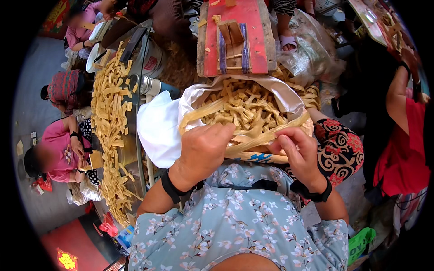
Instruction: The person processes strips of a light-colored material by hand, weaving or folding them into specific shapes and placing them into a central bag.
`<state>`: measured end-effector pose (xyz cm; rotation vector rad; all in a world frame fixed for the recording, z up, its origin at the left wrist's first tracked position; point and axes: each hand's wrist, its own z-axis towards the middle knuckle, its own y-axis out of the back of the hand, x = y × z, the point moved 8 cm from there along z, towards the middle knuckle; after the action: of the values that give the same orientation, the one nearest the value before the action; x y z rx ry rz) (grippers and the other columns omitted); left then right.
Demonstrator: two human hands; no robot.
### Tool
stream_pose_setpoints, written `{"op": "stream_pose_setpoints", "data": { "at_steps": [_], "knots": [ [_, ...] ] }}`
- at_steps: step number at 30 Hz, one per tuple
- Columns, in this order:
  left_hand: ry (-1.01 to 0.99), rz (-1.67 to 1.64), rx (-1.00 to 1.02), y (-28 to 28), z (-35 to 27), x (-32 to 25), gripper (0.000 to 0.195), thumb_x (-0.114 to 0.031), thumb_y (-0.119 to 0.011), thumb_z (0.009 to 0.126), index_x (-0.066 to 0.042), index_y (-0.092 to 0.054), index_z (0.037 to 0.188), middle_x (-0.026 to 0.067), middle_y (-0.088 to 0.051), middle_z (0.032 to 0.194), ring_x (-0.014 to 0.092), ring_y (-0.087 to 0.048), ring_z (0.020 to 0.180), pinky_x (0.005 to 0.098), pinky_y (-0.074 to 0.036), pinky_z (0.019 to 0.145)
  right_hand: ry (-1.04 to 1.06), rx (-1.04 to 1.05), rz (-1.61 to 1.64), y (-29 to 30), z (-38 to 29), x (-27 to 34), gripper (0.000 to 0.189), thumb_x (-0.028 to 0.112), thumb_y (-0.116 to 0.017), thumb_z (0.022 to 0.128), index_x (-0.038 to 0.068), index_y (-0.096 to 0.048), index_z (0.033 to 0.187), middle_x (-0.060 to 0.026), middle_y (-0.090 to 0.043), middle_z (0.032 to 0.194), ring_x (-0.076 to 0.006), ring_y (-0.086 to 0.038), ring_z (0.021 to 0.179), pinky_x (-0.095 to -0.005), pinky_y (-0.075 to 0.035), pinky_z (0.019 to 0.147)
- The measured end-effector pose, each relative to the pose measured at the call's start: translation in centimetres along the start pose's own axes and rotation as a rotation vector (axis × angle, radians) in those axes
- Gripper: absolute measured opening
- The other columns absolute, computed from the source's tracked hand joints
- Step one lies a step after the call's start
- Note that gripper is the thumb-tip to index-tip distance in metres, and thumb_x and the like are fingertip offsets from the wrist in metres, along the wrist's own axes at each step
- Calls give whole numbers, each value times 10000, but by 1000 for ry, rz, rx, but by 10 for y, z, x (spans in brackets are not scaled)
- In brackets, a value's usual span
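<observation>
Both hands are over the near rim of an open white woven sack [288,98] on the lap. Yellowish knotted strips, perhaps dried tofu skin, fill the sack [247,101]. My left hand [206,145] is closed around a long, limp yellow strip [203,111], which loops up over the sack's left side. Between the thumb and fingers of my right hand [298,149] is another stretch of yellow strip [257,140], running across the sack's near edge between the hands. Whether both stretches are one piece, I cannot tell.
A glass-topped table [135,149] at left bears a long heap of cut yellow strips [108,128]. Beyond the sack stands a red wooden bench [257,40] with a wooden block [231,32]. A white cloth [157,130] lies left of the sack. Several people sit around.
</observation>
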<state>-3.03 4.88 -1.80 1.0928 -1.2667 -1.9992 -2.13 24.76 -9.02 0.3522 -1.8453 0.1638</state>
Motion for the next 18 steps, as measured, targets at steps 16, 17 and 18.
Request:
{"op": "stream_pose_setpoints", "data": {
  "at_steps": [16, 17, 18],
  "knots": [
    [861, -1564, 588, -39, -43, 8, 308, -214, -585, 1041, 44, -653, 1195, 38, -685, 801, 42, -576, 582, 182, -458, 536, 1190, -197, -855, -36, -7, 90, 368, 105, -699, 722, 36, -700, 1083, -53, -649, 829, -214, -641, 738, -390, -568, 741],
    [842, -1525, 599, -39, -44, 8, 295, -215, -595, 1036, 44, -667, 1155, 37, -685, 803, 43, -577, 583, 180, -457, 535, 1188, -191, -851, -36, -7, 90, 358, 104, -699, 723, 37, -699, 1075, -63, -655, 844, -220, -647, 744, -391, -567, 735],
    [822, -1486, 610, -38, -44, 9, 284, -216, -604, 1031, 45, -681, 1116, 37, -685, 804, 44, -578, 583, 179, -456, 535, 1185, -187, -848, -35, -6, 89, 349, 102, -700, 724, 38, -699, 1067, -72, -662, 858, -226, -652, 750, -392, -566, 728]
  ]
}}
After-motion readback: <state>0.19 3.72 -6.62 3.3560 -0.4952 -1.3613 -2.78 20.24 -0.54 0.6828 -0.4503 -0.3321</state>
